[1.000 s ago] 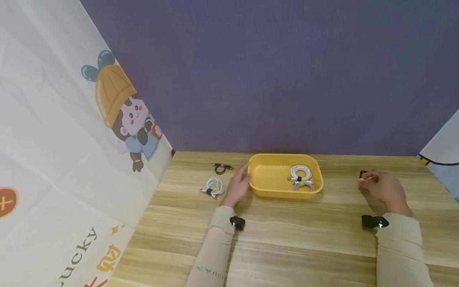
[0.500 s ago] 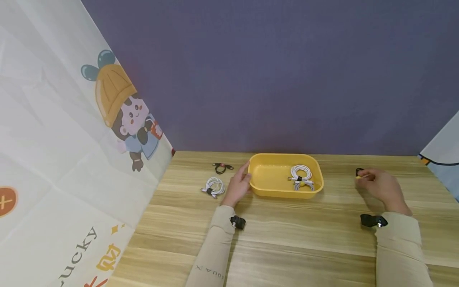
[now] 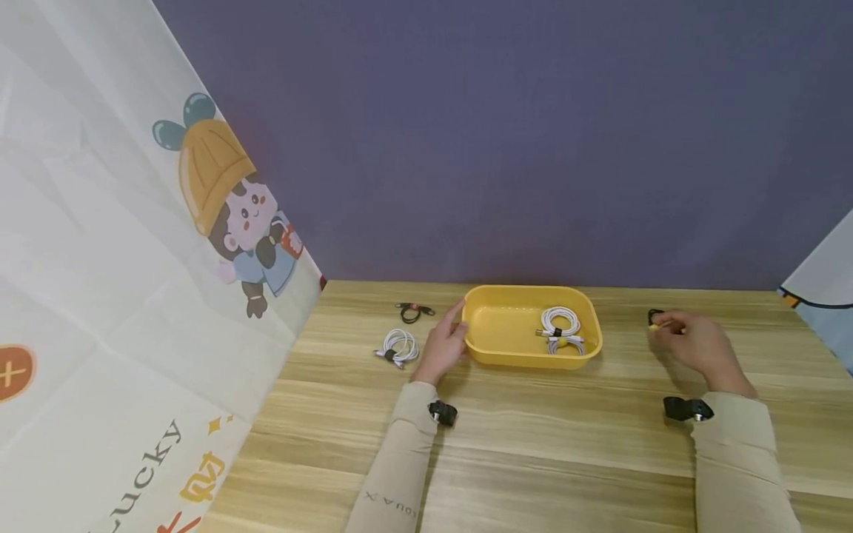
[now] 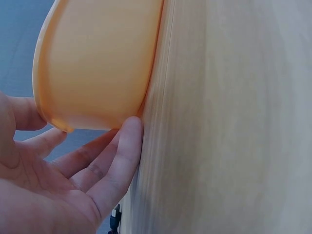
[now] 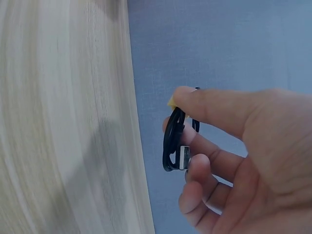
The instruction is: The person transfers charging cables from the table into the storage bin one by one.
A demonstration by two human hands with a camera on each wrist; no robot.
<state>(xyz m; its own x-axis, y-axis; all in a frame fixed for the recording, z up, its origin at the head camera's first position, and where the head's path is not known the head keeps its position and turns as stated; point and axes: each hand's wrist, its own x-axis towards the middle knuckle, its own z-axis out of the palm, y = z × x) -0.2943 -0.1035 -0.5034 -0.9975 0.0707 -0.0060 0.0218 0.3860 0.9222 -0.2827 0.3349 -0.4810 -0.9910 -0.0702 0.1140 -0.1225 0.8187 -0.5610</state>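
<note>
Between thumb and fingers, my right hand [image 3: 698, 344] pinches a coiled black USB cable [image 5: 173, 139] with a yellow tie. Its metal plug shows in the right wrist view, and a shadow falls on the table below the hand. At the yellow basket [image 3: 506, 359], my left hand [image 3: 441, 348] touches the left end with fairly straight fingers, spread from the rim down to the base. Inside the basket, on its right side, lie a white coiled cable [image 3: 558, 318] with a black tie and a grey-white coiled cable [image 3: 565, 345] with a yellow tie.
Left of the basket, a black coiled cable [image 3: 415, 311] with a red tie and another white coiled cable [image 3: 400, 346] lie on the wooden table [image 3: 546, 437]. A dark blue panel [image 3: 520, 148] rises behind the table, with a printed white sheet [image 3: 100, 244] at the left.
My right hand has moved left toward the basket, carrying the black USB cable. My left hand and the basket have stayed in place.
</note>
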